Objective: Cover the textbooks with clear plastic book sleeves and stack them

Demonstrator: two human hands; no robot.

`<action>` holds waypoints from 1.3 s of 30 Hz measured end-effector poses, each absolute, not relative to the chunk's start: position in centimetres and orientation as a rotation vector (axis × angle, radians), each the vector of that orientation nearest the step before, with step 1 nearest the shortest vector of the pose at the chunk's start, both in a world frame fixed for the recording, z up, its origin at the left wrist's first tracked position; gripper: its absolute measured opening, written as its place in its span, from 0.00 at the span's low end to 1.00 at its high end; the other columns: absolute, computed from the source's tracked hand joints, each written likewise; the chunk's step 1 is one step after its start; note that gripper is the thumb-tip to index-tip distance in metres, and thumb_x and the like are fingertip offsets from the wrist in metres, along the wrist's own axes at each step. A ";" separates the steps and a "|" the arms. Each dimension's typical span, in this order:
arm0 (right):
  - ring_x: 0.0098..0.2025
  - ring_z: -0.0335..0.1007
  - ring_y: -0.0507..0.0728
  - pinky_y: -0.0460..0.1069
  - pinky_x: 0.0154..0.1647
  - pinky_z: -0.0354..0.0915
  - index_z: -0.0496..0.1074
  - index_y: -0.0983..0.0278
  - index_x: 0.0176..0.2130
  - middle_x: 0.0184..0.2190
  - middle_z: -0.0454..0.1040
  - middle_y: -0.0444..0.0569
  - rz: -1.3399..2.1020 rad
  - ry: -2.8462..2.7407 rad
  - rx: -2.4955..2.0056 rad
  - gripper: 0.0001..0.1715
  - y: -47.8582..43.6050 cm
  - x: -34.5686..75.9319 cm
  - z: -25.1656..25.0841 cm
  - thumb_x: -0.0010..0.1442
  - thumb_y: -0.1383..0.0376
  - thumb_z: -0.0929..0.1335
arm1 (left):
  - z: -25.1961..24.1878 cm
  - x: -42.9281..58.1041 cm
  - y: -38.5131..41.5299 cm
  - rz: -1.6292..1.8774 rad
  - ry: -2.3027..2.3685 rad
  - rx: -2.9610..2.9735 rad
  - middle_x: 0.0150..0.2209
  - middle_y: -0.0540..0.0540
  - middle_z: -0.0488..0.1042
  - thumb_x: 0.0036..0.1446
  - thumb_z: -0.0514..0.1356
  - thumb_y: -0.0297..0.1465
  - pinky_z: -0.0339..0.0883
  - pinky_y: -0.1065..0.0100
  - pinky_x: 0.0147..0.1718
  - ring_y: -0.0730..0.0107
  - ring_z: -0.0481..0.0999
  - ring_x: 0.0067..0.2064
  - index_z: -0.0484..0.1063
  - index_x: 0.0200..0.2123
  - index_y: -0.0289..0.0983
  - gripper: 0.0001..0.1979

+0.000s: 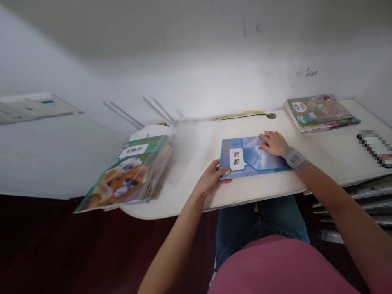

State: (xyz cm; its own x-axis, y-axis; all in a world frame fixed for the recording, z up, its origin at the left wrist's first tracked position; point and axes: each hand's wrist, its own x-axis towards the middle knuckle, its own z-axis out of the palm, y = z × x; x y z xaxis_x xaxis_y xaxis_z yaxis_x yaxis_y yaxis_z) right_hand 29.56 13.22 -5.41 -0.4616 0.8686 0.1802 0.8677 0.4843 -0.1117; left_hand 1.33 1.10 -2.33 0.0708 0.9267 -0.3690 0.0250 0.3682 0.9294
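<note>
A blue textbook [249,157] with a white label lies flat on the white desk [190,179] in front of me. My left hand [211,177] grips its near left corner, thumb on the cover. Resting flat on the book's far right part is my right hand [273,143], fingers spread, with a grey band on that wrist.
A stack of books topped by a green cover with animals [125,175] overhangs the desk's left end. Another stack of books [320,112] sits at the far right. A phone [376,149] lies near the right edge. A yellow cable [239,115] runs along the wall.
</note>
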 end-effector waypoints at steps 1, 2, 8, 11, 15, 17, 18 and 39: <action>0.62 0.56 0.68 0.63 0.61 0.48 0.63 0.65 0.60 0.61 0.62 0.63 0.046 -2.518 -1.485 0.31 13.4 29.7 -5.3 0.65 0.51 0.59 | -2.4 1.8 0.9 0.928 1.295 0.927 0.34 0.48 0.76 0.43 0.68 0.38 0.73 0.69 0.26 0.70 0.77 0.31 0.65 0.41 0.39 0.23; 0.62 0.56 0.68 0.63 0.61 0.48 0.64 0.65 0.60 0.61 0.61 0.63 0.085 -2.516 -1.477 0.31 13.6 29.8 -5.2 0.65 0.51 0.59 | -2.5 2.2 0.8 0.973 1.269 0.897 0.34 0.49 0.76 0.42 0.68 0.37 0.73 0.70 0.25 0.70 0.77 0.31 0.64 0.41 0.40 0.24; 0.60 0.61 0.60 0.54 0.59 0.56 0.62 0.64 0.61 0.59 0.66 0.57 0.257 -2.471 -1.373 0.30 14.1 31.7 -4.0 0.65 0.54 0.59 | -3.3 3.6 -0.1 1.196 1.171 0.944 0.30 0.54 0.76 0.41 0.69 0.39 0.70 0.71 0.25 0.74 0.75 0.26 0.63 0.44 0.42 0.27; 0.53 0.69 0.57 0.53 0.54 0.62 0.66 0.61 0.58 0.52 0.74 0.52 0.383 -2.379 -1.331 0.28 13.5 33.3 -2.9 0.67 0.52 0.56 | -2.8 3.5 -0.1 1.232 1.123 0.960 0.28 0.56 0.76 0.40 0.70 0.38 0.70 0.71 0.26 0.75 0.74 0.25 0.65 0.44 0.44 0.27; 0.30 0.72 0.54 0.51 0.36 0.68 0.74 0.63 0.48 0.31 0.78 0.48 1.010 -2.076 -1.277 0.30 11.8 36.6 -1.6 0.63 0.46 0.58 | -1.0 3.5 1.6 1.306 0.970 0.981 0.32 0.55 0.77 0.38 0.72 0.38 0.72 0.70 0.32 0.73 0.77 0.30 0.67 0.42 0.44 0.26; 0.25 0.68 0.52 0.48 0.31 0.66 0.76 0.64 0.42 0.25 0.76 0.44 1.248 -1.802 -1.246 0.27 10.9 38.6 -1.4 0.59 0.47 0.63 | 0.2 4.1 2.9 1.305 0.889 1.011 0.33 0.53 0.78 0.38 0.72 0.38 0.73 0.69 0.33 0.70 0.78 0.31 0.68 0.43 0.43 0.27; 0.26 0.68 0.52 0.48 0.31 0.66 0.76 0.64 0.39 0.25 0.75 0.44 1.268 -1.637 -1.243 0.24 10.5 39.6 -1.5 0.56 0.48 0.66 | 0.8 4.7 3.7 1.301 0.851 1.018 0.33 0.52 0.78 0.37 0.73 0.37 0.73 0.69 0.32 0.70 0.78 0.30 0.68 0.43 0.42 0.28; 0.31 0.71 0.54 0.49 0.32 0.64 0.72 0.62 0.35 0.31 0.76 0.49 0.460 -1.532 -1.565 0.15 0.9 41.6 -6.4 0.64 0.60 0.59 | -0.9 32.9 22.4 1.030 0.936 0.749 0.37 0.49 0.76 0.48 0.63 0.21 0.76 0.66 0.36 0.71 0.79 0.36 0.64 0.45 0.40 0.20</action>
State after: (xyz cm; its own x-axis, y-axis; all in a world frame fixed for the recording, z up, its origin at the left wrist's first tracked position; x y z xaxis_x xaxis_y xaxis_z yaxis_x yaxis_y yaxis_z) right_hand 41.57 0.92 -6.41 0.1726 0.9365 0.3052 0.6136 0.1402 -0.7771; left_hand 32.87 22.42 -0.94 0.2171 0.9349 -0.2808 -0.3680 0.3448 0.8636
